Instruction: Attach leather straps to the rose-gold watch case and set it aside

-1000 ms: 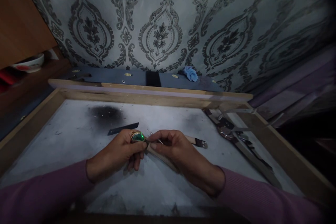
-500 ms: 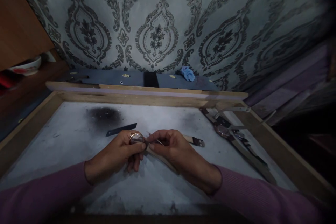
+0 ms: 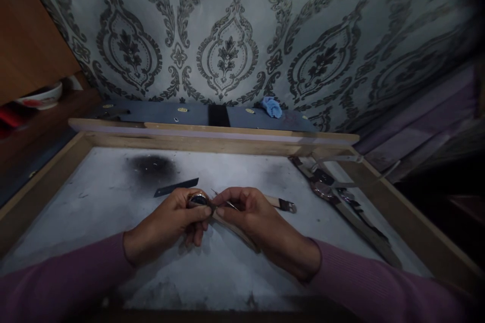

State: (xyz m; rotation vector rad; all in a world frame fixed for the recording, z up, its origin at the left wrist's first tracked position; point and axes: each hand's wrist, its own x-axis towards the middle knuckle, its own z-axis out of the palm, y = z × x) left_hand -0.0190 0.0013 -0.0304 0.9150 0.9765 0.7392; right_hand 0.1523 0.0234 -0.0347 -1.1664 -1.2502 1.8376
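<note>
A round watch case [image 3: 198, 199] with a gold-coloured rim is held between the thumb and fingers of my left hand [image 3: 170, 219]. My right hand [image 3: 257, 222] pinches a thin pointed metal tool [image 3: 232, 205] and touches the case's right edge. From the case a light strap [image 3: 237, 231] runs down to the right, under my right hand. Another strap piece with a dark end and a buckle [image 3: 288, 205] lies on the white surface behind my right hand. Where the strap meets the case is too small to make out.
A dark flat blade-like strip [image 3: 176, 187] lies behind my left hand. Several watches and straps [image 3: 322, 186] lie at the right of the wooden-framed tray [image 3: 212, 145]. Beyond the back rim sits a blue cloth [image 3: 272, 107]. A bowl [image 3: 41, 97] stands on a shelf at left.
The watch case has tilted slightly in my left hand, and its face now looks darker. Both hands stay in nearly the same place.
</note>
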